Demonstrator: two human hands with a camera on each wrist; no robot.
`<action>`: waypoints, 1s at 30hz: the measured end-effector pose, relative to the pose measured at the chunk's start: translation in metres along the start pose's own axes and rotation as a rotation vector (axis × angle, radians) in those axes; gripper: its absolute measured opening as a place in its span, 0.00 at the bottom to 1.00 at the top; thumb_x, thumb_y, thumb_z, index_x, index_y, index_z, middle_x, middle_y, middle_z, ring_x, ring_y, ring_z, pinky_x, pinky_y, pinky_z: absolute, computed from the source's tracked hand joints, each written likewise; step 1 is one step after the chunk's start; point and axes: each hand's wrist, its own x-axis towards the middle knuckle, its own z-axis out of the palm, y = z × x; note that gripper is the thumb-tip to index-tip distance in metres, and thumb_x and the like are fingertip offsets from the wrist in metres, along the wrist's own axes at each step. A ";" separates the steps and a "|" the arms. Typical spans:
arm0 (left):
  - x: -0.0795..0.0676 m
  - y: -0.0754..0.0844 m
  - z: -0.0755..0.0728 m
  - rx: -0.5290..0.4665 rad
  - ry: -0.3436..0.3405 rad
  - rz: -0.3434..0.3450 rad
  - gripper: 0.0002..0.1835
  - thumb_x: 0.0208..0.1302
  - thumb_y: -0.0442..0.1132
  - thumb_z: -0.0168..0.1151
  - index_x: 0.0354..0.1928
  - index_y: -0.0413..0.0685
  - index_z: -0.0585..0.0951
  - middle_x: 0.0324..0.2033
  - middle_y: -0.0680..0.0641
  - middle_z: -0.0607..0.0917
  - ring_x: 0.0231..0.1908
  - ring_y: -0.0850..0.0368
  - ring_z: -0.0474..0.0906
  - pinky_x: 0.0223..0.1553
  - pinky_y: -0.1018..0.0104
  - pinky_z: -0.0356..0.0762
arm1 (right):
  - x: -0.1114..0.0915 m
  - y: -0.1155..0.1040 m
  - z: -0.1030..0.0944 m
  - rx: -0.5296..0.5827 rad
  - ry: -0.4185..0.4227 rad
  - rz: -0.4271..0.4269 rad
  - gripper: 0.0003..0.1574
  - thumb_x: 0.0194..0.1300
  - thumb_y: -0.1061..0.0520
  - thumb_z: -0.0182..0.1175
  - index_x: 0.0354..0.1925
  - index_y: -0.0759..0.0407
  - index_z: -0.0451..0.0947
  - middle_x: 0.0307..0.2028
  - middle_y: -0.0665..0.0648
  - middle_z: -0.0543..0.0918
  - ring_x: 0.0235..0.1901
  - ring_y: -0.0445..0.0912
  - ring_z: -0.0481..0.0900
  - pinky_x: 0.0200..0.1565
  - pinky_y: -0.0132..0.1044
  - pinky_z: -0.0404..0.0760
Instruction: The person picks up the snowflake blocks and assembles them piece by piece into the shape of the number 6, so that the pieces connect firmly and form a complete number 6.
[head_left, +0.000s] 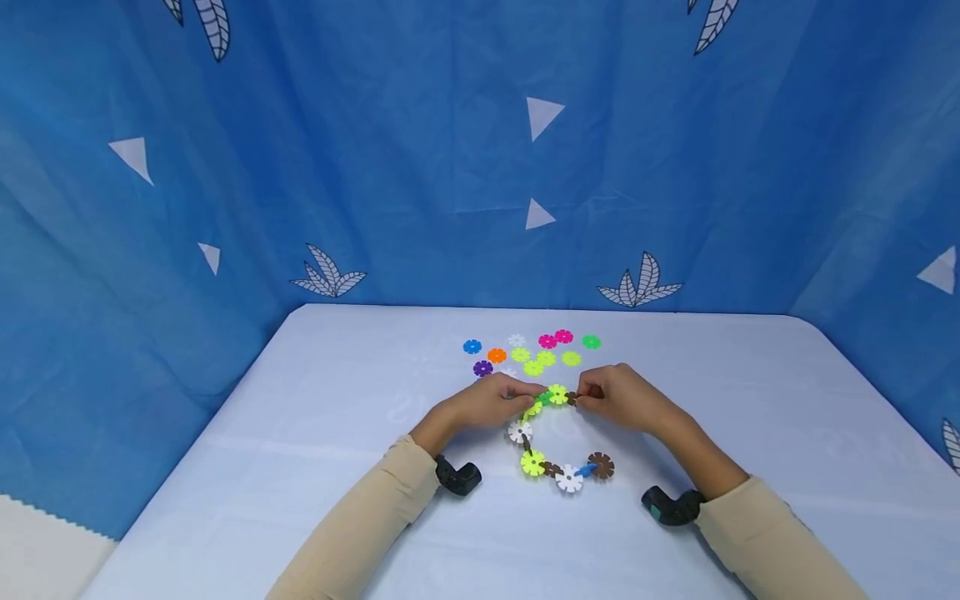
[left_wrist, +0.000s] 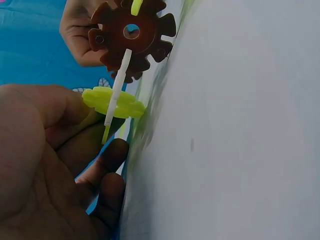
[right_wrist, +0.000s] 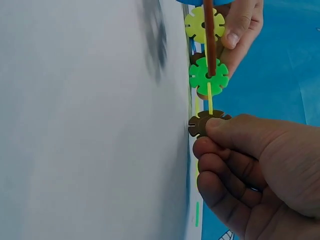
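A curved chain of slotted plastic flower discs lies on the table, joined edge to edge in yellow, white, brown, blue and green. At its upper left, my left hand (head_left: 491, 402) pinches the chain close to a green disc (head_left: 545, 399). In the left wrist view the thumb and fingers are at a yellow disc (left_wrist: 114, 102). My right hand (head_left: 628, 402) pinches a dark brown disc (right_wrist: 200, 124) between thumb and forefinger, beside a yellow disc (head_left: 557, 394). The chain's other end is a brown disc (head_left: 601, 466), linked through a blue disc (head_left: 585, 472) to a white one (head_left: 569, 479).
Several loose discs lie behind the hands, among them an orange disc (head_left: 497, 356), a purple disc (head_left: 483, 368), a pink disc (head_left: 547, 342) and a green disc (head_left: 592, 342). The white table (head_left: 300, 433) meets a blue curtain (head_left: 450, 167) at the back.
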 end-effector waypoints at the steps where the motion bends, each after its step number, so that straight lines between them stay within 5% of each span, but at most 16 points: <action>1: 0.000 0.000 0.000 -0.002 -0.005 -0.005 0.18 0.77 0.40 0.55 0.65 0.53 0.80 0.62 0.56 0.79 0.68 0.59 0.68 0.67 0.58 0.63 | 0.000 0.001 0.000 0.005 -0.002 -0.006 0.08 0.63 0.66 0.69 0.29 0.55 0.83 0.22 0.47 0.80 0.24 0.43 0.71 0.26 0.33 0.71; 10: 0.001 -0.001 0.000 0.001 -0.012 -0.037 0.19 0.76 0.41 0.56 0.65 0.55 0.80 0.63 0.57 0.79 0.68 0.59 0.67 0.68 0.55 0.62 | 0.003 0.001 0.000 0.027 -0.009 -0.036 0.09 0.63 0.65 0.69 0.28 0.54 0.83 0.21 0.47 0.79 0.23 0.42 0.70 0.26 0.33 0.70; 17: 0.002 -0.005 -0.001 -0.026 0.009 0.003 0.18 0.76 0.39 0.57 0.63 0.50 0.82 0.61 0.54 0.81 0.65 0.58 0.71 0.65 0.58 0.66 | 0.005 0.001 0.002 0.051 0.001 -0.028 0.08 0.64 0.65 0.68 0.30 0.55 0.84 0.23 0.47 0.80 0.24 0.42 0.71 0.26 0.34 0.71; 30: 0.002 -0.006 -0.002 -0.080 0.026 0.046 0.20 0.76 0.36 0.57 0.66 0.46 0.77 0.59 0.51 0.81 0.58 0.59 0.77 0.59 0.64 0.72 | 0.016 0.013 -0.012 0.069 -0.099 0.040 0.09 0.64 0.66 0.66 0.44 0.60 0.84 0.33 0.50 0.82 0.35 0.46 0.78 0.37 0.39 0.80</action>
